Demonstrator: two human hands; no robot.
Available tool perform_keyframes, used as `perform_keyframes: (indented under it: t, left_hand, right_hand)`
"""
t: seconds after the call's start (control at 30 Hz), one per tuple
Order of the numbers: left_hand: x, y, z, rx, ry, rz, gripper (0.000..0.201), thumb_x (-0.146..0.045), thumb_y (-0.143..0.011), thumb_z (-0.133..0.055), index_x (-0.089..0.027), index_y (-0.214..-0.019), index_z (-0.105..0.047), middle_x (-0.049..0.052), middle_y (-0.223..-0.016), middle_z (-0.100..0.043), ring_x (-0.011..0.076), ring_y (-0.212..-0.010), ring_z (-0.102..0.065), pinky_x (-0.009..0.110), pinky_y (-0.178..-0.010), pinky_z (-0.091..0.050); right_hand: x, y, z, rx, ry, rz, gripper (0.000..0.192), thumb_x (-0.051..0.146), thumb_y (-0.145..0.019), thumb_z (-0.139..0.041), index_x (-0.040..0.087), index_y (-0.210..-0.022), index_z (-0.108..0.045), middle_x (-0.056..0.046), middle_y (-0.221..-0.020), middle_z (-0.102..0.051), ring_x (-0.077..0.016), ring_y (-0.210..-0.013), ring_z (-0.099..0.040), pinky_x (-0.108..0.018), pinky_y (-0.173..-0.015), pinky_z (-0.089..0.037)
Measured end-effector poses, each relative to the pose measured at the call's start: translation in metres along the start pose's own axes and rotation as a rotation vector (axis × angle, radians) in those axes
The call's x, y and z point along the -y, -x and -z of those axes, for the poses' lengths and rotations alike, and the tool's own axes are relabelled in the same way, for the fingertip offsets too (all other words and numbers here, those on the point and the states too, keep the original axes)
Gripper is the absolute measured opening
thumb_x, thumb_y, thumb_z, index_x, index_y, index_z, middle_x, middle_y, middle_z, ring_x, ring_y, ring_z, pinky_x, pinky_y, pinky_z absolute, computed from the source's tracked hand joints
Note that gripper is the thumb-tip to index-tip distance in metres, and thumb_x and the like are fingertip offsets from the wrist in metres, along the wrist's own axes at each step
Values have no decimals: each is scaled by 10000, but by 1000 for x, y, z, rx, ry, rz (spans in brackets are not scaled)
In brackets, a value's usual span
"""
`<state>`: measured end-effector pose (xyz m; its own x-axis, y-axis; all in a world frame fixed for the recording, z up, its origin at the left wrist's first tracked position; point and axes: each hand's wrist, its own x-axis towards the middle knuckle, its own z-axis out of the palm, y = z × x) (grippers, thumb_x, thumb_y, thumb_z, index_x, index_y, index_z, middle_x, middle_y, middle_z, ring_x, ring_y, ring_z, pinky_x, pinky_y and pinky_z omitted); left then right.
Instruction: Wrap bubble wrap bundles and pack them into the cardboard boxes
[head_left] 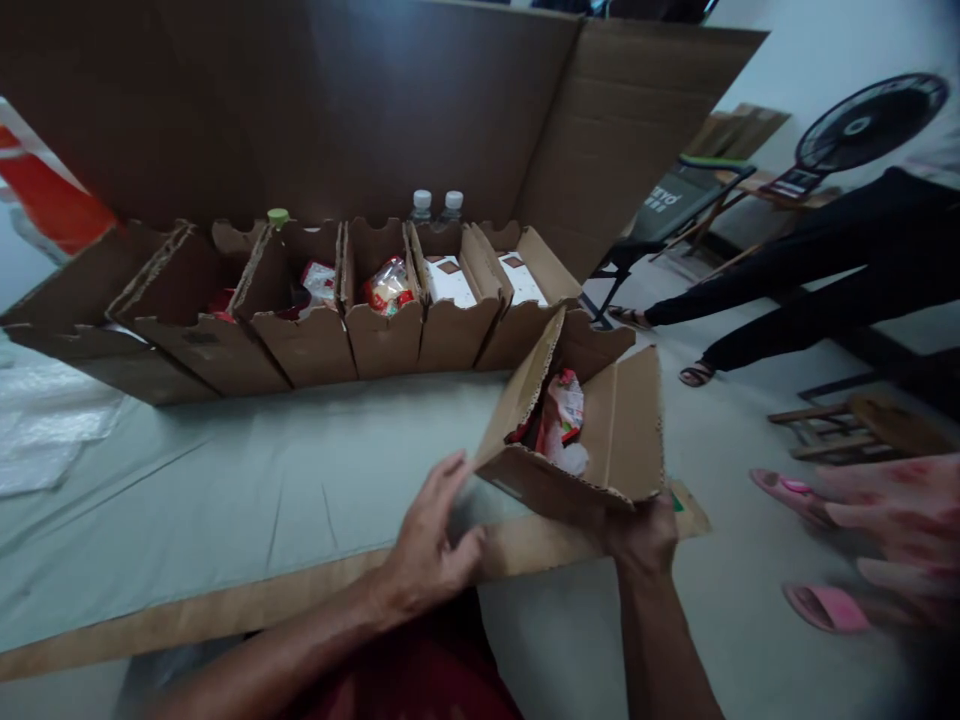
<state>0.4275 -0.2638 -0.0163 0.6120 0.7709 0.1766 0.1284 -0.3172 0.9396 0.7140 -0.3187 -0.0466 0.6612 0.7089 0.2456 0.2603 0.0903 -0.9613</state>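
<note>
Cardboard box (pixel 600 440): open, tilted, packets inside, at near right table edge (pixel 225 605).
Left hand (pixel 431 540): fingers curled, touching box's near left corner.
Right hand (pixel 643 535): gripping box underneath.
Box row (pixel 337 310): far side.

The open box (pixel 592 440) held between the left hand (pixel 431 545) and the right hand (pixel 645 535) is plain brown corrugated cardboard, matt, with ragged, fluted edges where it was torn. Inside it lie glossy plastic packets (pixel 562 415) that catch the light. Under the hands, the worktop (pixel 225 500) is covered in a smooth, pale grey sheet with faint creases, edged toward the person by a strip of matt brown board. Beyond the hands, the row of boxes (pixel 315 310) is the same dull corrugated cardboard, backed by a large cardboard flap (pixel 375 110), smooth and matt. Behind that row stand clear plastic bottles (pixel 435 207) with white caps. Far to the left of the left hand lies crinkled translucent plastic film (pixel 45 420).
</note>
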Motion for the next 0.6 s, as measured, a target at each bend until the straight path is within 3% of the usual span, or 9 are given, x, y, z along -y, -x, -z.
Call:
perform_keyframes:
  t: [0.07,0.17,0.3,0.4,0.5,0.6]
  left_hand:
    - [6,-15,8,-68,-40,59,804,-225,-856,-607,-252,-1606,-320,153,-1691,-292,356,-1545,-327,598,-1189,-404]
    - [13,-38,1,42,-53,23,886,-277,-813,-637,-218,-1621,-278,163,-1707,-250,375,-1560,-282,608,-1212,-362]
    - [14,-41,-33,111,-54,-119,903,-284,-811,-621,-196,-1628,-249,169,-1656,-369,362,-1527,-359,588,-1252,-306]
    - [13,-35,-52,156,-40,-167,915,-305,-821,-632,-215,-1636,-227,163,-1664,-363,365,-1531,-355,590,-1238,-332]
    - [10,-51,-63,240,-18,-155,966,-317,-788,-659,-218,-1641,-217,155,-1679,-342,372,-1550,-317,595,-1246,-315]
    - [9,-85,-68,332,-27,-126,1006,-317,-756,-668,-176,-1643,-213,169,-1699,-291,384,-1572,-262,598,-1268,-267]
  right_hand:
    - [-8,23,2,-27,-15,-18,736,736,-867,-521,245,-1411,-593,-139,-1220,-742,-354,-1194,-688,-513,-994,-561]
    - [-11,44,-5,95,123,-57,664,679,-717,-751,207,-1183,-731,-139,-1060,-788,-364,-1069,-736,-498,-961,-581]
    - [-2,59,-14,151,309,-117,415,599,-735,-771,215,-891,-789,-121,-896,-809,-359,-962,-763,-495,-935,-599]
    - [4,68,-7,65,359,-108,393,584,-750,-760,215,-877,-801,-127,-925,-818,-358,-933,-771,-509,-917,-610]
    - [3,59,7,-10,362,-97,384,562,-743,-775,210,-895,-808,-124,-940,-820,-352,-942,-771,-501,-923,-610]
    - [-3,20,19,-6,334,-128,386,548,-708,-805,199,-872,-801,-125,-921,-819,-347,-940,-769,-499,-934,-603]
